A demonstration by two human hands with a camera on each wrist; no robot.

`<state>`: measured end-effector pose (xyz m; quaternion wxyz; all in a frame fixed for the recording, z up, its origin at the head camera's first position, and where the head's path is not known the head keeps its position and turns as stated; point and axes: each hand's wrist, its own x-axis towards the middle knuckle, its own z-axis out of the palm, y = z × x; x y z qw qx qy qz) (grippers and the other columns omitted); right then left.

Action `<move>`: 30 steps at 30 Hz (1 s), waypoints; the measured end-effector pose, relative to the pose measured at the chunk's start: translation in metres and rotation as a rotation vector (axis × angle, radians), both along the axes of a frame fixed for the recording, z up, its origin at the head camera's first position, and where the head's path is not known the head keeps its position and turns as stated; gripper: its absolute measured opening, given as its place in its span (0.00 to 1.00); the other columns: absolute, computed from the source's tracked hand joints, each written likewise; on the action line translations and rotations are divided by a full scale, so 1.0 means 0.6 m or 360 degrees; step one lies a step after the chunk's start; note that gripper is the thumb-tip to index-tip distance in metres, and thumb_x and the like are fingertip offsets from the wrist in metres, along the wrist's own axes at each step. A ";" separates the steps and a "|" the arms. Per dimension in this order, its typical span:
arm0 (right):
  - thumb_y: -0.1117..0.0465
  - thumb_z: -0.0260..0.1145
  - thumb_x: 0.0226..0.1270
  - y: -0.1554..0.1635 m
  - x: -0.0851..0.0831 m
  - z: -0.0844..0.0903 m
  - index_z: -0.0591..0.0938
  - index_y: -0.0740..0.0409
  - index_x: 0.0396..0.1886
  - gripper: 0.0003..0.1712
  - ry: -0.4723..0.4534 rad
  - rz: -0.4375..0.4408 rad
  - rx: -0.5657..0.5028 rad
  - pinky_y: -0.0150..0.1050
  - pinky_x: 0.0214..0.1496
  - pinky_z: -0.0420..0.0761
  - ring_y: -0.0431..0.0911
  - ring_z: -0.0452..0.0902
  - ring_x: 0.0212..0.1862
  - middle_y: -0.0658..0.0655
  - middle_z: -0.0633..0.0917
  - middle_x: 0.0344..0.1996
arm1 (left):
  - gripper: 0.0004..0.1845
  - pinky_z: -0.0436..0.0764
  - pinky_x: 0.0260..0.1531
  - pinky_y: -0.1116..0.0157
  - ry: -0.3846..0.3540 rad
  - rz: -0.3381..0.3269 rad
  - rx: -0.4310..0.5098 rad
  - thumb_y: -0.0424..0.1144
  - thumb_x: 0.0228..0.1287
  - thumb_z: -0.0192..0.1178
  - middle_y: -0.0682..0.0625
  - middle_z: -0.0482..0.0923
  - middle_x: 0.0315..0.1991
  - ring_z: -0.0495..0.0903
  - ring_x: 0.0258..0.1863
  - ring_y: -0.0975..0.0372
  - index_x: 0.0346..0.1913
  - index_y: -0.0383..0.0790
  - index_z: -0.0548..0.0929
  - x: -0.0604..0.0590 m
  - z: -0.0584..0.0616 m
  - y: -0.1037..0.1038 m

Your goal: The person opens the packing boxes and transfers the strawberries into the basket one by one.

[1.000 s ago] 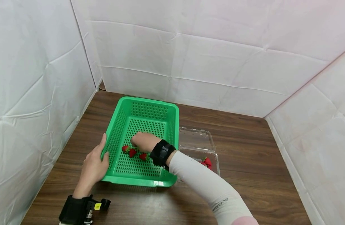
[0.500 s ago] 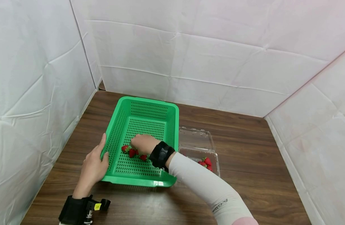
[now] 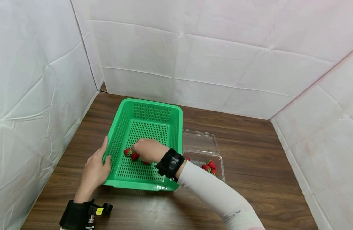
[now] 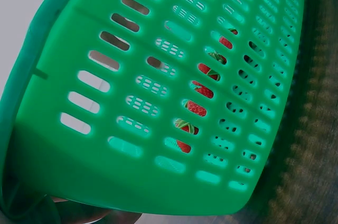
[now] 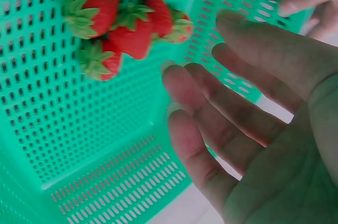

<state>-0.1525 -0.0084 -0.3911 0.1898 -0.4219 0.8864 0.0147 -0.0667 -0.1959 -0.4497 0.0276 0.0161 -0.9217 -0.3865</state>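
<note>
Our right hand [image 3: 147,149], loose and empty, hovered over the strawberries [image 5: 132,39].
They lay in the green basket [image 3: 152,103], beneath and just left of its fingertips [image 5: 177,78], nearer it than our left hand [image 3: 96,166], which gripped the basket.

The worktop [image 3: 251,166] was dark brown with streaked wood grain (a pale sheen showed on its near part). On its left half stood a green perforated basket [image 3: 136,184], long sides running away from the person. Just beside it, to the right, sat a clear plastic container [image 3: 199,156], its hinged lid [image 3: 200,142] opened away toward the back.
</note>
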 end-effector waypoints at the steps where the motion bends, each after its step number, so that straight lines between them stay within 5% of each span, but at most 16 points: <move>1: 0.69 0.66 0.62 0.002 0.003 0.005 0.84 0.53 0.48 0.15 0.0001 0.0003 -0.0017 0.27 0.33 0.71 0.38 0.74 0.37 0.49 0.85 0.41 | 0.37 0.72 0.49 0.35 -0.0003 0.0000 0.0000 0.30 0.72 0.46 0.27 0.61 0.69 0.70 0.59 0.31 0.78 0.47 0.44 0.000 0.000 0.000; 6: 0.63 0.68 0.63 0.015 0.020 0.030 0.84 0.52 0.52 0.17 0.0047 0.0014 -0.0054 0.29 0.41 0.79 0.41 0.80 0.47 0.50 0.85 0.46 | 0.37 0.72 0.49 0.35 -0.0007 0.0002 0.0002 0.30 0.72 0.46 0.26 0.61 0.69 0.69 0.59 0.31 0.78 0.46 0.44 0.000 0.002 0.000; 18: 0.53 0.68 0.65 0.072 0.063 0.086 0.82 0.49 0.54 0.18 0.0248 -0.0013 -0.0261 0.30 0.42 0.77 0.39 0.79 0.43 0.48 0.83 0.45 | 0.37 0.73 0.48 0.36 0.0011 0.0001 -0.0005 0.30 0.72 0.46 0.26 0.61 0.68 0.70 0.58 0.31 0.78 0.45 0.44 0.000 0.001 0.001; 30: 0.55 0.67 0.65 0.142 0.087 0.101 0.79 0.51 0.59 0.23 0.0290 -0.0256 -0.0507 0.35 0.51 0.79 0.43 0.82 0.48 0.52 0.82 0.54 | 0.37 0.72 0.49 0.36 -0.0012 0.0000 0.0000 0.30 0.72 0.46 0.27 0.60 0.69 0.69 0.59 0.32 0.78 0.46 0.43 0.000 0.002 0.001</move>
